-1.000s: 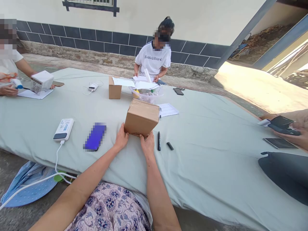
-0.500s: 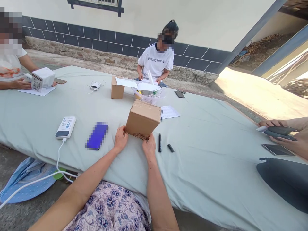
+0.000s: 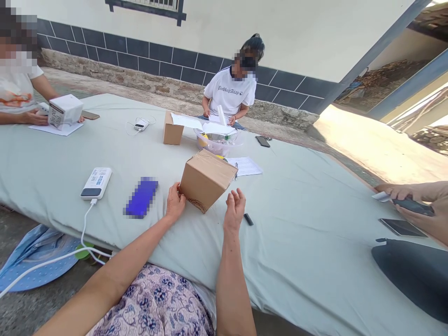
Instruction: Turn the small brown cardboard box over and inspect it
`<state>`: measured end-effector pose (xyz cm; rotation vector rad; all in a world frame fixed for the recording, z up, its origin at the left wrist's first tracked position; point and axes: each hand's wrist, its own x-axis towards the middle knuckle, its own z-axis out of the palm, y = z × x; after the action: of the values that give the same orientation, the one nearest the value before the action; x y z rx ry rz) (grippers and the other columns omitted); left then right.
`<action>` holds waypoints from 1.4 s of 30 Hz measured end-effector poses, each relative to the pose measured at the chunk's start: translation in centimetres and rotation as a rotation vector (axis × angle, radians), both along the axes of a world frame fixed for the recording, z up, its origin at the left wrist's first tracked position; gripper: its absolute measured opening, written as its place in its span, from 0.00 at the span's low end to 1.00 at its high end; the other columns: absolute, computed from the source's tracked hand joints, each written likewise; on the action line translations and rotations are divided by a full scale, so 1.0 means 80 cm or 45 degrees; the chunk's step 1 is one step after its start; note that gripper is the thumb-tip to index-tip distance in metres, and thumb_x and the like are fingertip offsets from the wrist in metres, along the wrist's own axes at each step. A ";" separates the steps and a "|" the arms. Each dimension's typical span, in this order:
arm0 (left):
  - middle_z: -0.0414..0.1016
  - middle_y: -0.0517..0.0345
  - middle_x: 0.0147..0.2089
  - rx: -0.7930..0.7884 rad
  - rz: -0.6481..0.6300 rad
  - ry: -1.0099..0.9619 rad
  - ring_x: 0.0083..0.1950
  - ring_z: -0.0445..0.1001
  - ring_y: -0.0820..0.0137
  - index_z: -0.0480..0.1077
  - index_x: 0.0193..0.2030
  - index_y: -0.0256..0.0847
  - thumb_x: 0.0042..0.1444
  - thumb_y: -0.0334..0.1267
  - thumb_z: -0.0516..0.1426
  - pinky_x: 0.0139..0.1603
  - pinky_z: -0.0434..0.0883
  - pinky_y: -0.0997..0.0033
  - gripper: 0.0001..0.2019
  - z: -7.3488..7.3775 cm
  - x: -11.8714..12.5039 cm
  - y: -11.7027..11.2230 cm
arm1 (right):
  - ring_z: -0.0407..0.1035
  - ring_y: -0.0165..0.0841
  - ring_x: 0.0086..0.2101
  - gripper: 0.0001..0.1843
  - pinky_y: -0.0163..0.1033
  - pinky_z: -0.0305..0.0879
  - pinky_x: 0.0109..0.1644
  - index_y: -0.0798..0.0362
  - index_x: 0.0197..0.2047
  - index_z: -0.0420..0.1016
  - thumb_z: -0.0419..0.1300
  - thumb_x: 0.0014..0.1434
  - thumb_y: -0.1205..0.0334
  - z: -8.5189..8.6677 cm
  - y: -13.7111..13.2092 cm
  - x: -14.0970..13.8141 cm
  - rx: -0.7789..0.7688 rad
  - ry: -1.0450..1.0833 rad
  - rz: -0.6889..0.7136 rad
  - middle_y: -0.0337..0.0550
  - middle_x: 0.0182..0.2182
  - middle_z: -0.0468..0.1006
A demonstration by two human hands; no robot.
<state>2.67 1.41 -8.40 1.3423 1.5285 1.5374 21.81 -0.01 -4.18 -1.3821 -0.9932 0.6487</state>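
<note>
A brown cardboard box [image 3: 205, 182] is turned at an angle in front of me, dark curved lines drawn low on its near face. At its lower left corner, my left hand [image 3: 175, 201] grips the box. My right hand [image 3: 235, 210] is off the box, just to its right, with fingers apart and no object visible in them. Beside that hand a black marker cap [image 3: 248, 219] lies on the cloth. The marker itself is out of sight, perhaps behind my right hand.
Left of me lie a white power bank [image 3: 96, 183] with a cable and a blurred-out phone [image 3: 142, 198]. Beyond the box stand a plastic basin [image 3: 219, 147] and another carton [image 3: 172, 134]. Co-workers sit left and opposite; another person's hands [image 3: 416, 198] are at right.
My right hand has let go of the box and moved right, over where the marker lay. The box has turned, its near lower corner now pointing toward me. My left hand stays on it.
</note>
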 end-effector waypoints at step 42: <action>0.72 0.49 0.48 -0.014 -0.018 0.110 0.49 0.74 0.61 0.68 0.49 0.42 0.56 0.31 0.57 0.53 0.74 0.54 0.13 -0.001 0.004 0.000 | 0.77 0.34 0.41 0.28 0.39 0.70 0.43 0.47 0.58 0.70 0.54 0.53 0.52 0.036 0.019 0.026 -0.150 0.043 0.079 0.42 0.46 0.81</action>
<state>2.99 1.44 -8.50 1.4266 1.5740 1.4780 23.89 1.49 -1.28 -1.4427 -0.9868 0.7848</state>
